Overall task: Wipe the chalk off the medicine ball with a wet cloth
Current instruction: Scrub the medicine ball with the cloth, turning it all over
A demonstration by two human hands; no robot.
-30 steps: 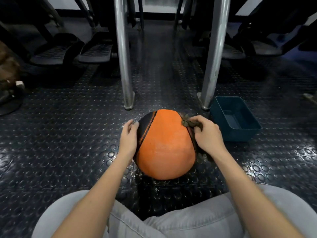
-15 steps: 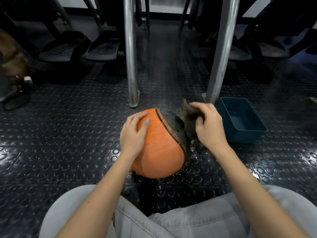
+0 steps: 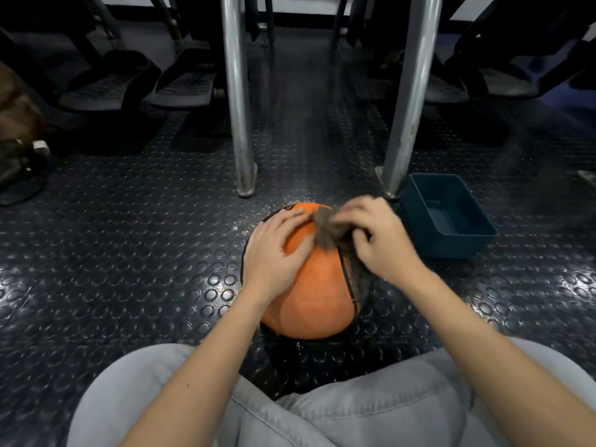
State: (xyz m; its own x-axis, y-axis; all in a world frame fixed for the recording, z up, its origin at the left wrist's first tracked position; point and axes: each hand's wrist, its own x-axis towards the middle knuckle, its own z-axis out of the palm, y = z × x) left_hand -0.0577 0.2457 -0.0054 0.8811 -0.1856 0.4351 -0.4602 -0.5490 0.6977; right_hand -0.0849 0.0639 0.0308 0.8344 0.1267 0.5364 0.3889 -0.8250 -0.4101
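An orange and black medicine ball (image 3: 311, 291) sits on the studded floor just in front of my knees. My left hand (image 3: 274, 253) lies flat on its upper left side, fingers spread over the orange panel. My right hand (image 3: 375, 240) grips a dark brownish cloth (image 3: 329, 232) and holds it against the top of the ball, near the black seam. The cloth is blurred. The black mesh-like panel of the ball shows on the right, under my right wrist.
A dark blue plastic tub (image 3: 448, 217) stands on the floor to the right of the ball. Two metal posts (image 3: 238, 101) (image 3: 408, 101) rise just behind the ball. Foot pedals of gym machines (image 3: 106, 85) lie further back left.
The ball has turned so more orange faces me. My right hand has carried the cloth from the ball's right side up onto its top. My left hand slid higher on the ball.
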